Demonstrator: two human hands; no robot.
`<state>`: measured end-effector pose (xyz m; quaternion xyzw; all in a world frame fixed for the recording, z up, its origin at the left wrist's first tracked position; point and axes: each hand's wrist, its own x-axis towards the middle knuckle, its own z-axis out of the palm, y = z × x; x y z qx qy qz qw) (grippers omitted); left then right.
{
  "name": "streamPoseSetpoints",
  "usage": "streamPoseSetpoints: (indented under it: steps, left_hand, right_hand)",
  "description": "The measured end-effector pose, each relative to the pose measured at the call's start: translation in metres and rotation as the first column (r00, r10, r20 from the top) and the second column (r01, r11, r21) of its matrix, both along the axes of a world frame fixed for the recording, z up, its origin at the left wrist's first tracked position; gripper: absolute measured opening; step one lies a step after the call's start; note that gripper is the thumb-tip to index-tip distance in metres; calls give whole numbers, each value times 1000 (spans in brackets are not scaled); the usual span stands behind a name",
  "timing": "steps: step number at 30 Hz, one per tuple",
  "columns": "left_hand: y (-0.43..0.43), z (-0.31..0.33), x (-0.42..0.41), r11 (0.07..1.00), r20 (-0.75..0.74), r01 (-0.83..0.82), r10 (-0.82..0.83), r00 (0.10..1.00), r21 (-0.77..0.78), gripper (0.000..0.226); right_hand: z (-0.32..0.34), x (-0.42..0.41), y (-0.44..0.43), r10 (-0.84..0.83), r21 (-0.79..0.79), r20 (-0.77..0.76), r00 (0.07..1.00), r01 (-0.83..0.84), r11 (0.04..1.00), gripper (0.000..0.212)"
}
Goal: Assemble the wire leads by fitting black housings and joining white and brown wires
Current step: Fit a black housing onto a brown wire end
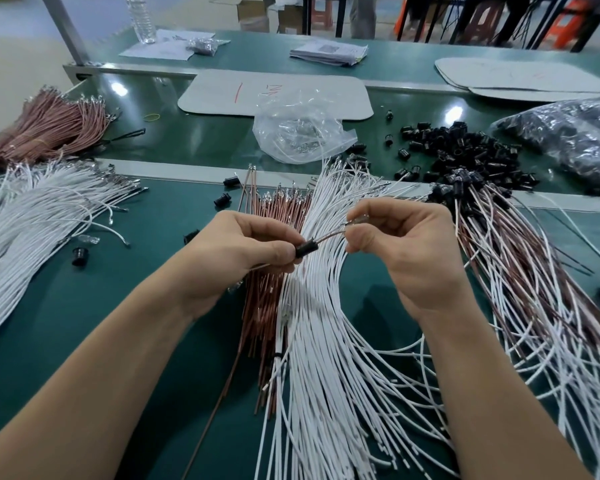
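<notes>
Pinching a small black plastic housing [306,251] between thumb and fingertips, the left hand [236,252] holds it at the centre of the frame, above the green table [142,216]. The right hand [413,247] pinches a thin brown wire [329,237] that runs into the housing; a metal terminal seems to sit under its fingertips, though blur obscures it. Beneath the hands lie a fan of white wires [326,341] and a bundle of brown wires [260,317]. Loose black housings [458,150] are heaped at the upper right, near a crumpled clear plastic bag [298,133].
</notes>
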<state>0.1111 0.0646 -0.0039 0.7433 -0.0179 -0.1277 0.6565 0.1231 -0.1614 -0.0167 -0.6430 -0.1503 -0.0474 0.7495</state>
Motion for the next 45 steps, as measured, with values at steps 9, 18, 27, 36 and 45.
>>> streamPoseSetpoints:
  steps: [9,18,27,36,45]
  left_hand:
    - [-5,0,-4,981,-68,95,-84,994,171,16]
    - [-10,0,-5,997,13,58,-58,998,55,11]
    - [-13,4,-7,985,24,173,-174,984,23,21]
    - [-18,-2,-6,996,81,59,-64,995,59,16]
    - [-20,2,-9,996,39,-25,29,999,-82,9]
  right_hand:
    - [-1,0,2,-3,-38,-1,1000,3,999,28]
    - [-2,-3,8,54,-67,-41,998,-57,996,29]
    - [-1,-2,8,95,-94,-35,995,-98,991,22]
    - [1,-2,8,112,-110,-83,990,-121,987,20]
    - [0,-8,12,148,-11,-185,972,-152,988,21]
